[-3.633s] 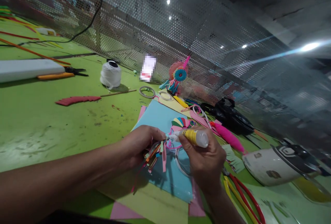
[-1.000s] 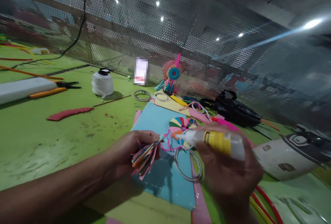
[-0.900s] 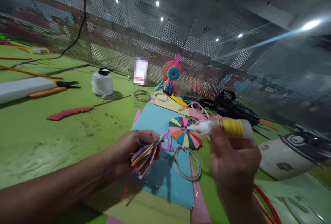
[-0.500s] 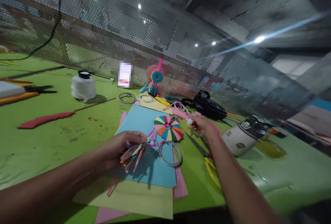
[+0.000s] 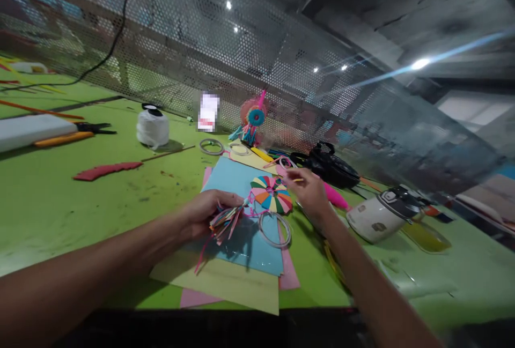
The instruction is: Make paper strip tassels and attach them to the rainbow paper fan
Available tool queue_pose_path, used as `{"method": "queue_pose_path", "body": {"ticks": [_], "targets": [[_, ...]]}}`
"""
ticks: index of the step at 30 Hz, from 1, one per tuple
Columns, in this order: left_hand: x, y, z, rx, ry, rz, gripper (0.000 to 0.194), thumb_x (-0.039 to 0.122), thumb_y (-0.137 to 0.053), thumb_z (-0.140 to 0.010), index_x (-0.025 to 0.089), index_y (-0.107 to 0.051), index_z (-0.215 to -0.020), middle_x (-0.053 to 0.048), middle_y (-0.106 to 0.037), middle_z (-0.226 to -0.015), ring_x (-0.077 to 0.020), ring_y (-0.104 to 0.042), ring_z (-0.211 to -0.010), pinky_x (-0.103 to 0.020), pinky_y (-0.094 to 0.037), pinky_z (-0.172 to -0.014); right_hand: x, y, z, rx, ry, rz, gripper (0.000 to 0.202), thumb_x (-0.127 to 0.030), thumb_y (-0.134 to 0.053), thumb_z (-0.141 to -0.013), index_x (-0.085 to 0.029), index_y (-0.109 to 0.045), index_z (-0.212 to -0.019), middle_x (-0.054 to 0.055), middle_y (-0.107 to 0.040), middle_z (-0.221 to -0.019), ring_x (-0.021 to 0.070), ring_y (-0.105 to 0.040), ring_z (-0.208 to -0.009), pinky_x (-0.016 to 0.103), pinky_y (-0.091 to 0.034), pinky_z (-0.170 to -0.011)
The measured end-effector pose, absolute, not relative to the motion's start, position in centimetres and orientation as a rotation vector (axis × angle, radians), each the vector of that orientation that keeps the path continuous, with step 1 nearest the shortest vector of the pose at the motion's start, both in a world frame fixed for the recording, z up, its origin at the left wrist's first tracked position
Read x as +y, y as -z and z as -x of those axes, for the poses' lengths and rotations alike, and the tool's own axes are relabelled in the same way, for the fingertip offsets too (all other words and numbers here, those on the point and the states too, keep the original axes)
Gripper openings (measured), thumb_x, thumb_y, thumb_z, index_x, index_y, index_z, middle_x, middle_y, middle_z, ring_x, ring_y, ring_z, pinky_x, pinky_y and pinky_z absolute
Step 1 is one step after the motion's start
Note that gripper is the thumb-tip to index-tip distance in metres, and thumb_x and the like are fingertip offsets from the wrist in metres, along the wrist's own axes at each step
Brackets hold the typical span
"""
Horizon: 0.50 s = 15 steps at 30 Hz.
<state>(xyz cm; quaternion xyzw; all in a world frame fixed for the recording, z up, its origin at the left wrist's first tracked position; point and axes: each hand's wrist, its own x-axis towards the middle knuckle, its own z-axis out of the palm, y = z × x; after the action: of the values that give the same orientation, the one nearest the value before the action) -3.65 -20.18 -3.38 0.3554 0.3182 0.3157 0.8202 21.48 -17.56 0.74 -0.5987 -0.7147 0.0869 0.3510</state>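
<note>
My left hand [image 5: 213, 206] is closed on a tassel of thin multicoloured paper strips [image 5: 225, 224], just above blue paper sheets [image 5: 233, 176]. Pink cord [image 5: 254, 207] runs from the tassel's top toward a striped, pleated paper rosette [image 5: 277, 198] on the right. A tape roll [image 5: 274, 230] lies below the rosette. Beside the rosette's right edge is my right hand [image 5: 308, 190], its thumb and fingers pinched together. A small yellowish bit shows at its fingertips, too small to name. The right hand and forearm mostly cover the yellow-handled scissors [image 5: 333, 262].
A white thread spool [image 5: 153, 127] and red paper strip [image 5: 107, 170] lie left. A finished-looking paper ornament [image 5: 256, 117] stands at the back near a blurred phone [image 5: 208, 112]. A black bag-like item [image 5: 332, 165] and pale jug [image 5: 378, 216] stand right.
The view has turned left, so things sit farther right. My right hand has shifted toward the rosette and over the scissors; the white bit at its fingers no longer shows. Left hand keeps the tassel.
</note>
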Motion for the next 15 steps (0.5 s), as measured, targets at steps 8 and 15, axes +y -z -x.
{"method": "queue_pose_path", "body": {"ticks": [8,15], "targets": [[-20.3,3.5,3.3,0.671,-0.649,-0.719,0.010,0.017,-0.061,-0.067,0.007,-0.061,-0.068,-0.008,-0.062,-0.057,-0.0131,-0.056,-0.046,-0.021,-0.042,-0.044,-22.5,-0.4,-16.0,-2.396,-0.345,0.822,0.034,-0.015,-0.063,-0.078,-0.024,-0.058,-0.111,0.008,-0.057,-0.107,0.0204,-0.051,-0.107,0.042,-0.041,-0.094],[-20.1,3.4,3.7,0.663,-0.596,-0.821,0.012,0.019,-0.062,-0.065,0.007,-0.064,-0.068,-0.007,-0.062,-0.060,-0.0136,-0.057,-0.050,-0.022,-0.041,-0.049,-21.6,-0.9,-15.9,-2.460,-0.365,0.714,0.022,-0.017,-0.058,-0.082,-0.021,-0.061,-0.104,0.008,-0.060,-0.096,0.0197,-0.054,-0.096,0.038,-0.045,-0.085]]}}
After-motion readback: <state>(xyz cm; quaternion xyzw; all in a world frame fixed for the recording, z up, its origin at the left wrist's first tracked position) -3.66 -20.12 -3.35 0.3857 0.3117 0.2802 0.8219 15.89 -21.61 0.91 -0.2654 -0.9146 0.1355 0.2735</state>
